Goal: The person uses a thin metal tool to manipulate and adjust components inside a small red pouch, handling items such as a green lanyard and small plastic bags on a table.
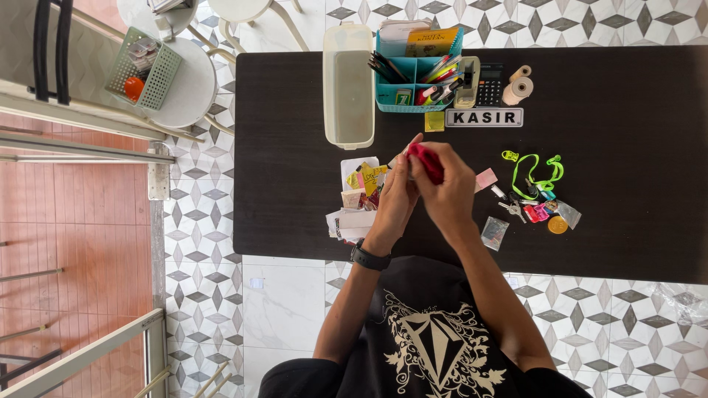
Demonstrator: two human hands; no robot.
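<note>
Hands meet at frame centre over the dark table (634, 147): left hand (395, 197) and right hand (451, 193) both pinch a small red object (426, 162), mostly hidden by fingers. Above sit a white rectangular sign (484, 117), 2 paper rolls (518, 85) and a teal organiser (413, 74).

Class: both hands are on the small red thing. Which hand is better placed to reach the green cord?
Probably the right hand: the green cord lies on its side of the table, while the left hand is beside the paper pile.
</note>
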